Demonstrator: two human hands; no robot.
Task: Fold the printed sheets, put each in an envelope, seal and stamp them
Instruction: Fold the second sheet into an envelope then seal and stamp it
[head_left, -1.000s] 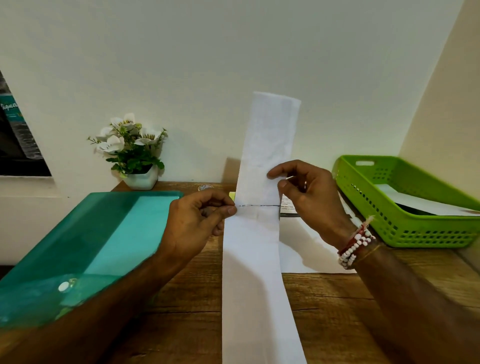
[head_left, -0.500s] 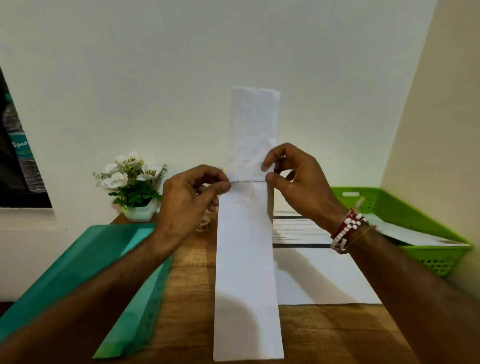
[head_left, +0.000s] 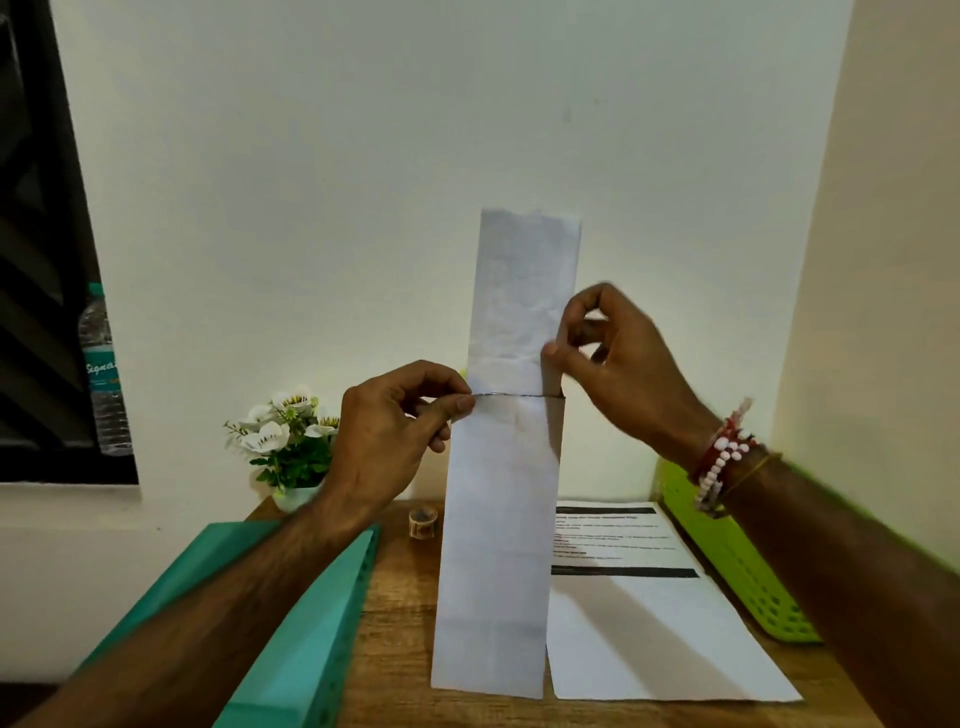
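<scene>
White paper folded lengthwise into a long narrow strip (head_left: 498, 519) is held upright in the air above the middle of the wooden worktop (head_left: 395, 623). A cross crease is seen about halfway up it, and the upper part is tipped slightly away from the lower. Whether its lower end touches the wood cannot be told.

The strip's left edge is pinched right at the crease between the thumb and forefinger of the left hand (head_left: 389, 447), the other fingers being curled loosely beneath. The right edge is pinched a little above the crease by the thumb and forefinger of the right hand (head_left: 623, 374), whose remaining fingers are bent and blurred. Beaded bracelets (head_left: 724, 462) are worn on the right wrist.

A flat sheet (head_left: 649, 623), printed with text and black bars, is laid on the worktop just right of the strip, towards the right edge. A green basket (head_left: 737, 571) is set along that right edge. A teal folder (head_left: 311, 623) is placed at the left edge. Near the far edge a flower pot (head_left: 291, 447) and a small roll (head_left: 423, 522) are seen, and a bottle (head_left: 104, 374) is stood in the window at the left
</scene>
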